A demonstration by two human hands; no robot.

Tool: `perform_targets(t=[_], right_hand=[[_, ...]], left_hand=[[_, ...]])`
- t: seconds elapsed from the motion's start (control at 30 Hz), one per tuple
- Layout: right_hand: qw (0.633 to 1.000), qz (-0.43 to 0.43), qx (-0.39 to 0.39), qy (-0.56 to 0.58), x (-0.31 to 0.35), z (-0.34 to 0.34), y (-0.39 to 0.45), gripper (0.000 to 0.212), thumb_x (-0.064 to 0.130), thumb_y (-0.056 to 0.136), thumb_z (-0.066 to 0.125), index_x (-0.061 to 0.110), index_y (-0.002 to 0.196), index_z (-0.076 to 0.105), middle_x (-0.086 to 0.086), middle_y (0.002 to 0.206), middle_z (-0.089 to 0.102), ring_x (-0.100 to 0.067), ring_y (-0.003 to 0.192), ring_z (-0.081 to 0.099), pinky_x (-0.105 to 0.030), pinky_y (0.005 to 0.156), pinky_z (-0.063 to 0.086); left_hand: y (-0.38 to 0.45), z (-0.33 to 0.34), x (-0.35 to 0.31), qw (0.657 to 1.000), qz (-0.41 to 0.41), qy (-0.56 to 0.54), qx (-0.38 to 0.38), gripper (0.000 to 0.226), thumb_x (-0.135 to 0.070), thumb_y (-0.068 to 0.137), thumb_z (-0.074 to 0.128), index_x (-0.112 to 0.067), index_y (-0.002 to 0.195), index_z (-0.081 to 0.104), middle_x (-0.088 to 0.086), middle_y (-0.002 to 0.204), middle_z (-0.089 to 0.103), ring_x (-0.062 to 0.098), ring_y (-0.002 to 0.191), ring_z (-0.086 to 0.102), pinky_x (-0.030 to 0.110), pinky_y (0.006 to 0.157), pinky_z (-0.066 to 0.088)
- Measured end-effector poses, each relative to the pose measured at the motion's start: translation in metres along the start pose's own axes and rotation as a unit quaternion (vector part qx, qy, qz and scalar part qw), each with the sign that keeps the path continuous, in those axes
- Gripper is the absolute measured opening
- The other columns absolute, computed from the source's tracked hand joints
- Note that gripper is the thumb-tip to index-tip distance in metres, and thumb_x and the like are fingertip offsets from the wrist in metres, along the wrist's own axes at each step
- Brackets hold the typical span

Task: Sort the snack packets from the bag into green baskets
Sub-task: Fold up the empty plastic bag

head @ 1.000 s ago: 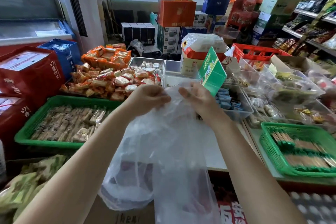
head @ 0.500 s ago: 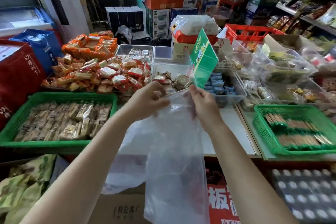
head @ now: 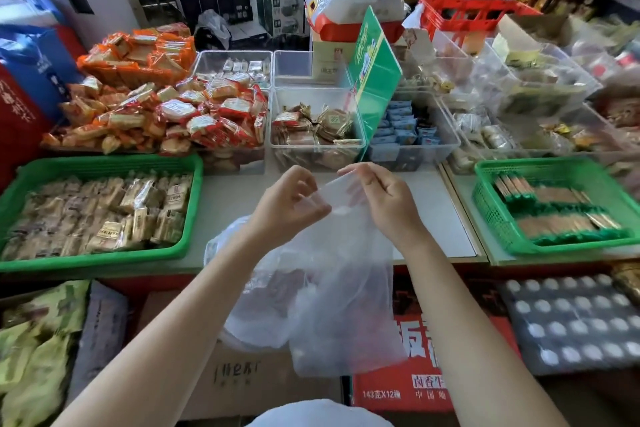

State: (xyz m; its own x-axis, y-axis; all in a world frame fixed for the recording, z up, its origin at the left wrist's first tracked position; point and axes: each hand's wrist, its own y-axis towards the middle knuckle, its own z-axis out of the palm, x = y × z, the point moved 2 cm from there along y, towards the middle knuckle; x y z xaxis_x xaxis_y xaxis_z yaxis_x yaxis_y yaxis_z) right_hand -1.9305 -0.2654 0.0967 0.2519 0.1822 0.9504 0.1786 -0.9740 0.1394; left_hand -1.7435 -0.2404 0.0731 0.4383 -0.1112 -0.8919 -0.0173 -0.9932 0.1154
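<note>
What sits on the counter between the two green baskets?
In the head view, mostly bare pale counter lies between the left green basket and the right green basket. Over it the left hand and right hand pinch the clear plastic bag.

Down in front of the counter, the red carton [head: 420, 374] carries "143克X12桶" in white along its lower edge, with large white characters above, one being "板". The brown cardboard box [head: 242, 381] beside it has dark printing, too blurred to read. The green sign [head: 372, 80] is illegible.
</note>
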Motion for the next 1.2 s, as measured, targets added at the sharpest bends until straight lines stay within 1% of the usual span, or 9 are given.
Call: perform_targets(t=[0.2, 0.3, 0.5, 0.63, 0.7, 0.77, 0.97, 1.07, 1.2], right_hand=[[0.999, 0.009, -0.037, 0.006, -0.012, -0.014, -0.011, 0.035, 0.035, 0.106, 0.043, 0.017, 0.105, 0.073, -0.010, 0.083, 0.070, -0.019, 0.079, 0.067, -0.029, 0.075, 0.055], [0.998, -0.005, -0.057, -0.005, -0.013, -0.022, -0.017, 0.033, 0.033, 0.107, 0.043, 0.020, 0.104, 0.073, -0.009, 0.085, 0.070, -0.017, 0.079, 0.066, -0.024, 0.072, 0.052], [0.956, 0.049, -0.290, -0.015, -0.026, -0.070, -0.017, 0.037, 0.037, 0.108, 0.040, 0.023, 0.093, 0.071, 0.000, 0.065, 0.056, -0.006, 0.059, 0.049, -0.023, 0.058, 0.040], [0.930, 0.098, -0.354, -0.011, -0.035, -0.095, -0.017, 0.039, 0.037, 0.108, 0.040, 0.014, 0.116, 0.070, 0.012, 0.091, 0.066, -0.001, 0.085, 0.057, -0.025, 0.082, 0.046], [0.929, 0.127, -0.348, -0.022, -0.041, -0.101, -0.017, 0.043, 0.040, 0.108, 0.040, 0.010, 0.123, 0.066, -0.006, 0.108, 0.072, -0.012, 0.096, 0.067, -0.030, 0.088, 0.053], [0.936, 0.158, -0.314, -0.024, -0.046, -0.101, -0.017, 0.041, 0.040, 0.108, 0.037, 0.011, 0.114, 0.065, -0.016, 0.089, 0.070, -0.015, 0.064, 0.068, -0.026, 0.056, 0.056], [0.947, 0.248, -0.196, -0.062, -0.066, -0.074, -0.022, 0.033, 0.032, 0.110, 0.035, 0.013, 0.107, 0.062, -0.005, 0.073, 0.061, -0.015, 0.056, 0.048, -0.015, 0.034, 0.035], [0.944, 0.280, -0.140, -0.099, -0.079, -0.054, -0.023, 0.034, 0.028, 0.110, 0.035, 0.007, 0.104, 0.062, -0.002, 0.076, 0.057, -0.010, 0.065, 0.049, -0.018, 0.049, 0.039], [0.939, 0.304, -0.083, -0.136, -0.099, -0.019, -0.023, 0.039, 0.028, 0.108, 0.038, 0.002, 0.112, 0.066, -0.016, 0.105, 0.065, -0.026, 0.090, 0.058, -0.030, 0.075, 0.041]], left_hand=[[-0.005, 0.019, -0.003, 0.996, 0.015, 0.043, 0.080, 0.016, -0.033, 0.081, 0.082, -0.022, 0.079, 0.072, -0.011, 0.073, 0.067, -0.002, 0.068, 0.058, 0.022, 0.068, 0.046], [-0.006, 0.027, -0.006, 0.980, 0.014, 0.107, 0.167, 0.019, -0.037, 0.084, 0.079, -0.019, 0.089, 0.074, -0.004, 0.084, 0.072, 0.014, 0.080, 0.065, 0.032, 0.077, 0.052], [0.002, 0.023, 0.007, 0.926, -0.036, 0.304, 0.221, 0.029, -0.047, 0.089, 0.069, -0.021, 0.101, 0.075, -0.007, 0.099, 0.070, 0.018, 0.095, 0.059, 0.032, 0.092, 0.042], [0.010, 0.009, -0.001, 0.930, -0.064, 0.270, 0.240, 0.019, -0.042, 0.089, 0.071, -0.024, 0.091, 0.077, -0.005, 0.090, 0.074, 0.012, 0.084, 0.064, 0.027, 0.078, 0.048], [0.013, 0.000, -0.014, 0.945, -0.068, 0.217, 0.234, 0.018, -0.037, 0.092, 0.069, -0.027, 0.078, 0.076, -0.006, 0.075, 0.074, 0.001, 0.064, 0.062, 0.019, 0.062, 0.046], [0.014, -0.008, -0.023, 0.949, -0.078, 0.191, 0.237, 0.023, -0.036, 0.094, 0.068, -0.025, 0.075, 0.074, -0.004, 0.066, 0.072, 0.003, 0.053, 0.060, 0.016, 0.053, 0.044], [-0.010, -0.010, -0.007, 0.933, -0.191, 0.140, 0.272, 0.022, -0.028, 0.097, 0.064, -0.017, 0.080, 0.070, -0.001, 0.060, 0.055, 0.010, 0.041, 0.050, 0.025, 0.039, 0.044], [-0.031, -0.013, 0.012, 0.924, -0.238, 0.115, 0.276, 0.021, -0.030, 0.098, 0.063, -0.018, 0.081, 0.069, -0.004, 0.058, 0.054, 0.008, 0.038, 0.044, 0.021, 0.035, 0.036], [-0.063, -0.025, 0.033, 0.912, -0.286, 0.072, 0.286, 0.019, -0.025, 0.098, 0.062, -0.018, 0.082, 0.067, -0.007, 0.057, 0.052, 0.006, 0.039, 0.045, 0.020, 0.034, 0.035]])
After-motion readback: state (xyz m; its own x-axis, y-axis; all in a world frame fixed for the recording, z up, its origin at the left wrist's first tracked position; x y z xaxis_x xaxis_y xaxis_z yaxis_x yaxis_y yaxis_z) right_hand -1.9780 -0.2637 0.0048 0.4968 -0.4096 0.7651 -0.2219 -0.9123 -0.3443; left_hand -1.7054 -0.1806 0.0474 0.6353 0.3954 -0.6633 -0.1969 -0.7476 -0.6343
